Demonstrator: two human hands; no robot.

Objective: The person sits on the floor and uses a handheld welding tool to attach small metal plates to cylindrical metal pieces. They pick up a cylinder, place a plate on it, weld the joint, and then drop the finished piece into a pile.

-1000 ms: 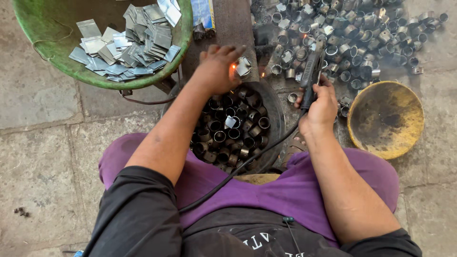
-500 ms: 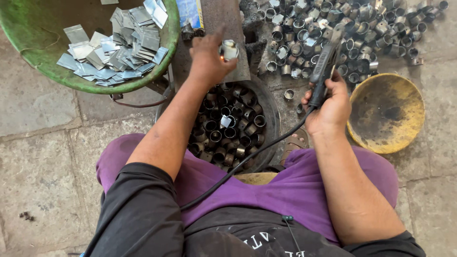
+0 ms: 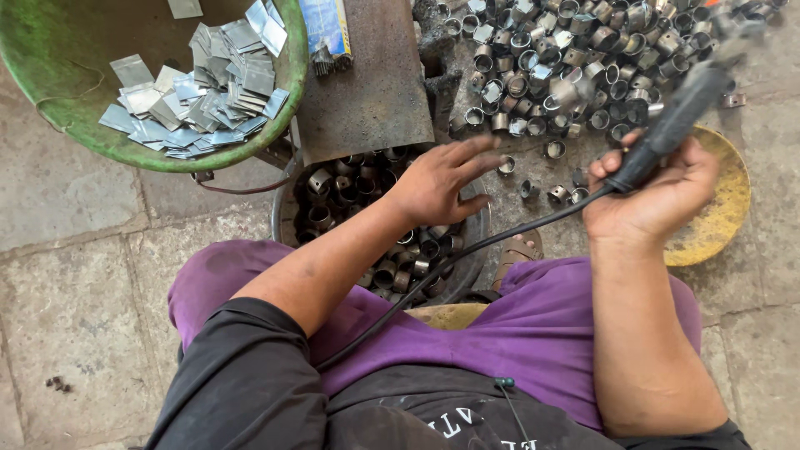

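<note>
My right hand (image 3: pixel 654 187) grips the black handle of a welding electrode holder (image 3: pixel 671 121), raised and tilted up to the right, its black cable (image 3: pixel 467 254) running down across my lap. My left hand (image 3: pixel 437 179) is open, fingers spread, holding nothing, hovering over the round dark pan (image 3: pixel 287 200) filled with short metal rings (image 3: pixel 333 196). A loose ring (image 3: pixel 506 164) lies just past its fingertips.
A green basin (image 3: pixel 75 125) at top left holds several flat metal strips (image 3: pixel 208 100). A rusty steel plate (image 3: pixel 358 92) lies at top centre with a blue packet (image 3: pixel 327 25) on it. A heap of metal rings (image 3: pixel 567 58) covers the ground top right. A yellow bowl (image 3: pixel 721 212) sits behind my right hand.
My left hand let go of the ring it held over the plate and dropped back over the pan, fingers open. My right hand lifted the holder up and to the right.
</note>
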